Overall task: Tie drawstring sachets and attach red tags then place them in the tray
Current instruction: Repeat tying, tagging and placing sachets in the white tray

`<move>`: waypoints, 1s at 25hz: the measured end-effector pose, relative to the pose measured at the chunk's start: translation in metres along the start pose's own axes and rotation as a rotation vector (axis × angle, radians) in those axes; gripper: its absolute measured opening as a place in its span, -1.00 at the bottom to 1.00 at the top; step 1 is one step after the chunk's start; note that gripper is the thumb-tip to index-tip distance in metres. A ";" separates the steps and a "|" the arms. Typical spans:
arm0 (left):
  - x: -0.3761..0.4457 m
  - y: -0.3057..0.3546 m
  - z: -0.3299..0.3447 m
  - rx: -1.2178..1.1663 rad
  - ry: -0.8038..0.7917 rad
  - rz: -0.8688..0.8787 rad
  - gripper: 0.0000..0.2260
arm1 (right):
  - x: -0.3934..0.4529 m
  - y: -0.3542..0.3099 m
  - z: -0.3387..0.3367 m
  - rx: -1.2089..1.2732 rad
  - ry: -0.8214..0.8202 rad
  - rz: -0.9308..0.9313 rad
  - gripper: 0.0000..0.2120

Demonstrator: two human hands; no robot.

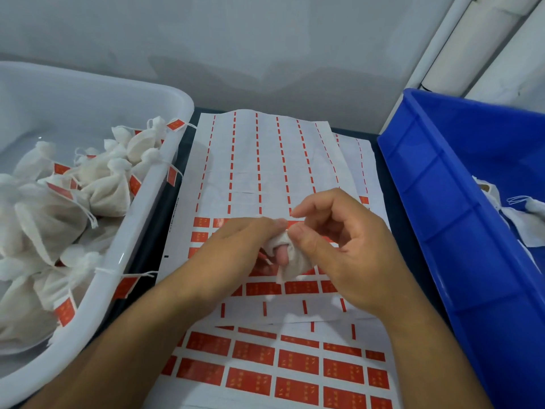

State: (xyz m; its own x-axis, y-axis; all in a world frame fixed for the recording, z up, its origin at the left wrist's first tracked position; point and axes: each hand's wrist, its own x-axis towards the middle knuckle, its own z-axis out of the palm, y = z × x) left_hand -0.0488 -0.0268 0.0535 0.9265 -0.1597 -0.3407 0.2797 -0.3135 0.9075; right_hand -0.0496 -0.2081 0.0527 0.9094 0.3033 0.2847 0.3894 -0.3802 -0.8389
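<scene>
At the left of the frame my white tray (165, 184) holds a heap of tied sachets (100, 187), each with a red tag (65, 312) on its string; several tags hang over the rim. At the right the blue bin (442, 208) shows a few loose, untied white bags (528, 219) against its far side, cut off by the frame edge. Between them, in the centre, lie the label sheets (265, 166), the upper rows stripped to red dashes, the lower rows full of red labels.

My left hand (236, 246) and right hand (345, 246) meet over the sheets, both curled round one small white sachet (295, 261). My fingers cover most of it; its string and any tag are too hidden to make out. The print on the labels is unreadable.
</scene>
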 end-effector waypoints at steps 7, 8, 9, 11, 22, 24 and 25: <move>-0.002 0.001 -0.005 -0.064 0.046 -0.022 -0.69 | -0.002 -0.004 -0.002 -0.126 -0.093 -0.039 -0.86; -0.003 0.000 -0.007 -0.088 0.041 -0.024 -0.68 | -0.002 -0.004 -0.002 -0.154 -0.093 -0.047 -0.85; -0.002 0.000 -0.007 -0.100 0.038 -0.032 -0.67 | -0.001 -0.004 -0.001 -0.177 -0.093 -0.060 -0.85; 0.000 0.001 -0.006 -0.113 0.080 -0.059 -0.65 | -0.002 -0.004 -0.001 -0.216 -0.108 -0.078 -0.80; 0.000 0.002 -0.015 -0.213 -0.272 -0.005 -0.31 | -0.003 0.005 -0.007 -0.325 -0.050 -0.055 -0.76; 0.007 0.000 -0.012 -0.228 -0.245 -0.002 -0.36 | -0.002 0.004 -0.006 -0.322 -0.017 -0.062 -0.81; 0.011 -0.002 -0.007 -0.243 -0.211 -0.007 -0.43 | -0.001 0.003 -0.004 -0.312 0.018 -0.071 -0.85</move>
State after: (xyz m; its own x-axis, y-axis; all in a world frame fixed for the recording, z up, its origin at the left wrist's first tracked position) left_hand -0.0371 -0.0212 0.0495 0.8587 -0.3571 -0.3675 0.3613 -0.0867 0.9284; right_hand -0.0491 -0.2134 0.0517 0.8796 0.3245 0.3478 0.4756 -0.6091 -0.6347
